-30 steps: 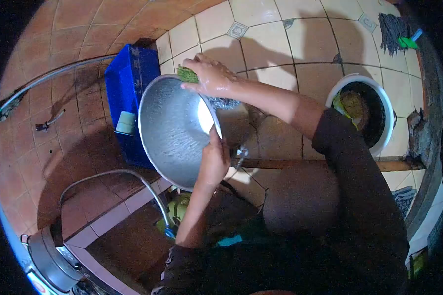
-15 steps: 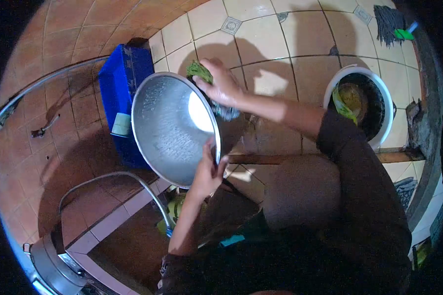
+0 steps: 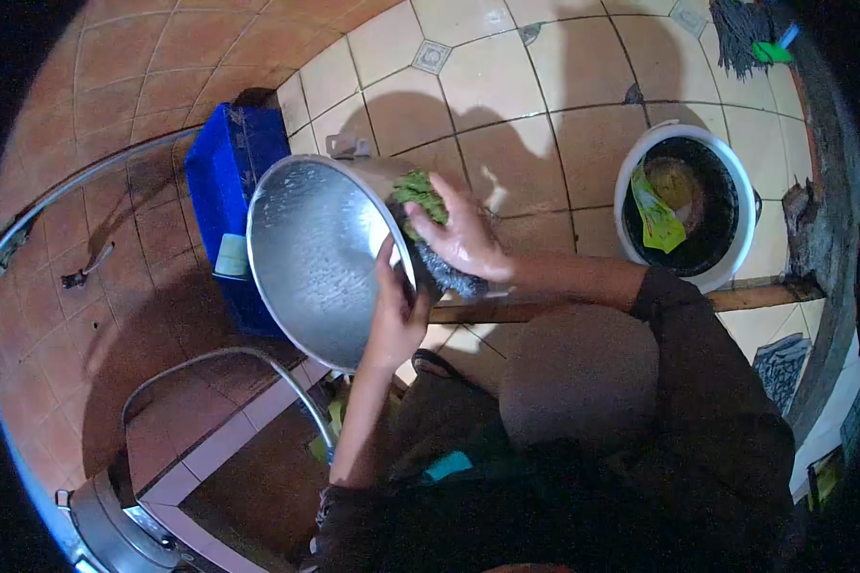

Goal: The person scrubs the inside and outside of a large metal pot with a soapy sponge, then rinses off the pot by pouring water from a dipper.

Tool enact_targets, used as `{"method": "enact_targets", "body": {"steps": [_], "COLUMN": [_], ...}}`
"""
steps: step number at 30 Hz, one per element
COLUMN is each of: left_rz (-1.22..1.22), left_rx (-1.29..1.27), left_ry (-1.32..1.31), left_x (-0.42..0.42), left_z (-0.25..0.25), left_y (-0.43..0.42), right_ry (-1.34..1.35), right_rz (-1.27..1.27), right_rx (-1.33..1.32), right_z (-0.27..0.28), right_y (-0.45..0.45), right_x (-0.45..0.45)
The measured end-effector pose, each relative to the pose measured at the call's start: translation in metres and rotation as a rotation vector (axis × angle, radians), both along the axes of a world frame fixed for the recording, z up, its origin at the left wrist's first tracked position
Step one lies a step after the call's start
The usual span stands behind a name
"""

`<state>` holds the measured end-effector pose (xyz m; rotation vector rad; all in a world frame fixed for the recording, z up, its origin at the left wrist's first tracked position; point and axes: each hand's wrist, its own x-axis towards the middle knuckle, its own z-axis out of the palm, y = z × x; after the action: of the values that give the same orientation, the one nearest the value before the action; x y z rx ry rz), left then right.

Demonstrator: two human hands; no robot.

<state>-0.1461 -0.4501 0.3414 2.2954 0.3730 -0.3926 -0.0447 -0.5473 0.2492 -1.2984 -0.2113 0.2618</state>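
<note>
Holds a metal basin (image 3: 306,272) tilted just left of the middle of the scene, mouth turned leftward, whitish wet streaks on its inner wall. Grips its right rim with the left hand (image 3: 397,310), one finger laid along the inside, others curled outside and partly hidden, rim pinched between. Clasps a green scrubber (image 3: 420,194) in the right hand (image 3: 463,232) at the basin's outer right side, thumb apart from the other fingers, scrubber caught between; cannot tell how firmly pressed to the wall. Just beneath that hand, a grey mass (image 3: 454,275) too blurred to name. Left of the basin, a blue tub (image 3: 260,143) with a pale cup (image 3: 231,255) at its near end. Nearer, a curved hose (image 3: 229,352) over a tiled ledge (image 3: 222,452); at near left, a pot (image 3: 115,520). Well to the right, a white bucket (image 3: 740,252), dark inside, with a yellow-green packet (image 3: 661,222) in it. At far right, a mop (image 3: 734,38) on the tiled floor (image 3: 492,72).
</note>
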Motion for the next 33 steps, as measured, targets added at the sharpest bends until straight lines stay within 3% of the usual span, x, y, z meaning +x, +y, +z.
{"method": "enact_targets", "body": {"steps": [1,2,5,7,9,11,12,13,15,16,19,20,23,26,27,28,31,33], "left_rz": [-0.047,-0.090,-0.234,-0.252,-0.244,0.095,0.074,0.048,0.058,0.059,0.076,0.018,-0.151,-0.105,-0.113,0.022,-0.173,-0.221], "left_rx": [0.082,0.169,0.276,0.179,0.110,-0.165,-0.022,0.120,0.285,0.368,0.309,0.319,0.277,0.334,0.359,0.395,0.545,0.571], "left_ry": [-0.034,-0.068,-0.129,0.001,0.134,-0.018,-0.139,-0.268,-0.231,-0.216,-0.114,-0.134,-0.222,-0.056,-0.038,0.126,-0.026,-0.110], "left_x": [-0.001,-0.003,-0.024,-0.036,-0.033,-0.016,0.000,0.011,0.012,0.015,-0.009,-0.016,-0.036,-0.055,-0.060,-0.064,-0.079,-0.082], "left_z": [-0.006,-0.011,-0.013,-0.005,0.008,-0.005,-0.016,-0.024,-0.026,-0.027,-0.020,-0.020,-0.020,-0.006,-0.007,-0.008,-0.018,-0.020], "left_y": [0.001,0.002,0.008,0.013,0.010,-0.003,0.000,0.001,-0.011,-0.016,-0.025,-0.021,-0.003,0.000,0.000,-0.001,0.012,0.020], "right_ry": [-0.032,-0.267,-0.093,0.058,0.128,0.056,0.043,0.138,0.320,0.130,-0.220,-0.224,-0.388,-0.083,-0.132,-0.017,0.198,0.120], "right_rz": [0.010,-0.039,0.004,0.039,0.246,0.056,0.047,0.060,0.081,-0.112,-0.092,0.042,0.301,0.424,0.263,0.230,0.210,0.125], "right_rx": [0.051,-0.144,-0.318,-0.458,-0.506,-0.439,-0.436,-0.332,-0.121,-0.300,-0.202,-0.186,-0.337,-0.286,-0.328,-0.298,-0.126,-0.154], "right_z": [0.008,0.005,-0.047,-0.111,-0.107,-0.080,-0.048,-0.055,-0.066,-0.066,-0.030,0.006,0.006,-0.056,-0.081,-0.084,-0.061,-0.047], "right_y": [0.002,0.008,0.046,0.061,0.039,0.038,0.019,0.014,-0.002,-0.006,-0.011,-0.018,0.006,0.020,0.018,0.002,-0.062,-0.105], "right_x": [0.002,0.006,0.035,0.050,0.048,0.013,0.006,0.006,0.020,0.032,0.054,0.055,0.072,0.106,0.107,0.107,0.098,0.100]}}
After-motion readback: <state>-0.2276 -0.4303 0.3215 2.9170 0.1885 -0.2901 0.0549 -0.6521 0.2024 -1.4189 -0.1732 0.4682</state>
